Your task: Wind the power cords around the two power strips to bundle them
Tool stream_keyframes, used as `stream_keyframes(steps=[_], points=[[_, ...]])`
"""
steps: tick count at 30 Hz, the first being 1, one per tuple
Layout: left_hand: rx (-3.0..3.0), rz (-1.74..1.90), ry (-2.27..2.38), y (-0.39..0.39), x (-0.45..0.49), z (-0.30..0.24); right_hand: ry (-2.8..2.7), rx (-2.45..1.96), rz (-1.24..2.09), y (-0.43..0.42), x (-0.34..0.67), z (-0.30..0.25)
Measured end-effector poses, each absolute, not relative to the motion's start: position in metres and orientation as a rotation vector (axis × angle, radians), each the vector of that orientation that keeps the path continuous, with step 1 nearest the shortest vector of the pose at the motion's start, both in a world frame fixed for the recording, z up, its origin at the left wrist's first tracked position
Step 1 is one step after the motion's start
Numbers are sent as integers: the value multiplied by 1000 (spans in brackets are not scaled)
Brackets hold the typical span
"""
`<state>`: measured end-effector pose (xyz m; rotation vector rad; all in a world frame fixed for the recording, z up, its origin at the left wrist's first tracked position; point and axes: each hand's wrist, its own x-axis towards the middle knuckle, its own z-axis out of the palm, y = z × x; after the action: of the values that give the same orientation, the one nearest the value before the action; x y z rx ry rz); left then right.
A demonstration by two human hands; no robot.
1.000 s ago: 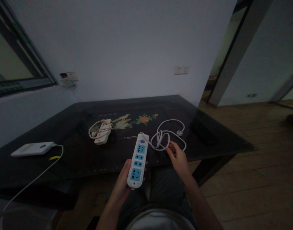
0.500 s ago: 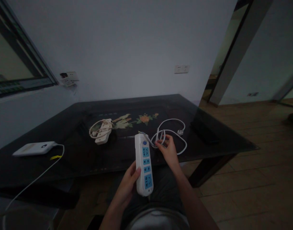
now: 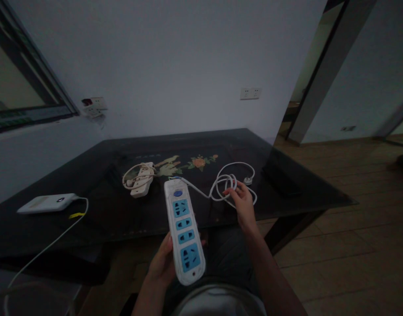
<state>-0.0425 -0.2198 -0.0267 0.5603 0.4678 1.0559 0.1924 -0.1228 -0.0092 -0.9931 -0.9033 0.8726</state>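
Note:
My left hand (image 3: 163,259) is wrapped round the lower part of a white power strip (image 3: 176,232) with blue sockets and a blue switch, its face tilted up toward me over the table's front edge. From the strip's far end a white power cord (image 3: 197,189) runs right into several loose loops. My right hand (image 3: 243,202) pinches those loops between thumb and fingers. Beyond it the cord's plug (image 3: 248,180) lies on the dark table (image 3: 122,226).
A second power strip (image 3: 144,179), wrapped in its own cord, lies left of centre. Farther left sits a white power bank (image 3: 46,203) with a cable attached. A dark flat object (image 3: 281,179) rests at the right. Wall sockets (image 3: 250,93) are behind the table.
The power strip has swung left and turned its face more toward me. My right hand has moved right with the cord loops, and the cord between them is stretched longer.

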Motion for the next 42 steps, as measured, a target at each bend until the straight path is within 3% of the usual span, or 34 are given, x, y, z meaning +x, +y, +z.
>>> stream_keyframes(steps=[7, 14, 42], points=[[558, 1201, 58, -209, -59, -16, -782, -805, 983, -122, 207, -10], [435, 1399, 100, -203, -70, -9, -706, -785, 1024, -127, 215, -7], [470, 1446, 588, -204, -51, -13, -949, -765, 1115, -143, 193, -1]])
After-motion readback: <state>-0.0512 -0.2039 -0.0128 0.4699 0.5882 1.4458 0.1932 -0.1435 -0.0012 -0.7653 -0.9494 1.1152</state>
